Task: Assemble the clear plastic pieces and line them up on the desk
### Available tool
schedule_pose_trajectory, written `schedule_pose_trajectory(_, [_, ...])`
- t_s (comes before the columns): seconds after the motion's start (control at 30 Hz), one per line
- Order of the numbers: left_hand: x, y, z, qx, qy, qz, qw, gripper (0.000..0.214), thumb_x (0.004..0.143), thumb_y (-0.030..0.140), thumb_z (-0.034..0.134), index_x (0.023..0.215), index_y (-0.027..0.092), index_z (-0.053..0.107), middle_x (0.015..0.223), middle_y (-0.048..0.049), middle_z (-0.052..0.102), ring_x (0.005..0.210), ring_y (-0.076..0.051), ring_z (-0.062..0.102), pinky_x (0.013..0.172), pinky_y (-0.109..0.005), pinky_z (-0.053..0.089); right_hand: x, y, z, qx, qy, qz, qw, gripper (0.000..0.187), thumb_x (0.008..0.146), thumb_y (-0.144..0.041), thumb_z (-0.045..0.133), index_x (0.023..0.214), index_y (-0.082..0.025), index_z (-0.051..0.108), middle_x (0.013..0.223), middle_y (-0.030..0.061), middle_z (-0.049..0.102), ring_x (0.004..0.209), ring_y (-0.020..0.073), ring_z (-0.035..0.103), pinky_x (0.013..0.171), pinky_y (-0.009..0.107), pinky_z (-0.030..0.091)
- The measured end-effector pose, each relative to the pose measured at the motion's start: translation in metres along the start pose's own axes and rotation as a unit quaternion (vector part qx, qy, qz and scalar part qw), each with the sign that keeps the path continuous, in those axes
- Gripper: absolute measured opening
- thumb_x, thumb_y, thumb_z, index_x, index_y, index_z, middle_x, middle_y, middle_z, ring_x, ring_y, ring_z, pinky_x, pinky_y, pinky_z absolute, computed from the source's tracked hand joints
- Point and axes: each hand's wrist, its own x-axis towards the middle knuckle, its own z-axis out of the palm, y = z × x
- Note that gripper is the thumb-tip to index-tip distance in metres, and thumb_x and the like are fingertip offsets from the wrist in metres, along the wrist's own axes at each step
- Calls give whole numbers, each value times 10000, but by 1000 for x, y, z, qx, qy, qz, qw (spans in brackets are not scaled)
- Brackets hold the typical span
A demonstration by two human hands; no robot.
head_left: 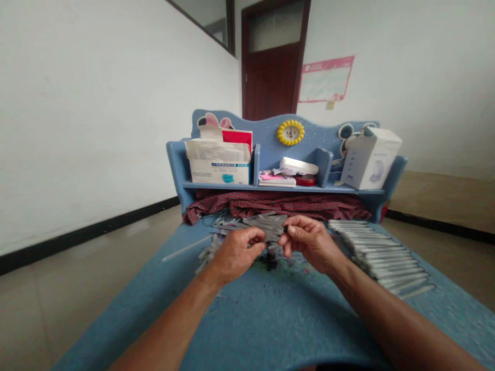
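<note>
Small black piece (285,229) pinched in the fingers of the right hand (311,242), near the pile of grey strips (257,223); left hand (238,251) curled beside the pile, its grip I cannot tell; black bits (271,261) between the hands on the worktop (247,324); pale tubes (390,260) rowed at right

Looks like a room in a home, to judge by the blue child's desk (247,319) with 1 yellow flower-shaped clock (290,133) and 2 cartoon heads (345,131) on its back panel (261,133), the dark wooden door (270,74), white walls (96,103) and pink-bordered poster (327,80).
</note>
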Motion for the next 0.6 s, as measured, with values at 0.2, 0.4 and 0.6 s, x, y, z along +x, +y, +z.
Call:
schedule_pose_trajectory(0.2, [-1, 7, 2, -3, -2, 10, 1000, 146, 740, 205, 488, 798, 162, 615, 684, 19, 604, 623, -106, 535, 567, -199, 403, -1, 10, -9, 41, 3, 28, 999, 181, 715, -251, 644, 842, -148, 567, 713, 50, 687, 478, 128, 603, 463, 239, 466])
schedule_pose_trajectory(0.4, [-2, 11, 3, 0, -2, 3, 1000, 144, 737, 208, 506, 808, 153, 618, 710, 10, 616, 645, -110, 546, 584, -197, 409, -3, 12, -13, 56, 7, 30, 998, 160, 713, -215, 642, 841, -140, 581, 742, 57, 685, 503, 121, 611, 473, 228, 470])
schedule_pose_trajectory(0.6, [-3, 10, 5, 2, -13, 16, 1000, 156, 746, 222, 504, 833, 163, 620, 737, 7, 627, 672, -114, 552, 606, -195, 414, -7, 14, -14, 62, 1, 46, 997, 162, 676, -223, 680, 798, -139, 615, 698, 43, 681, 474, 110, 591, 464, 228, 469])
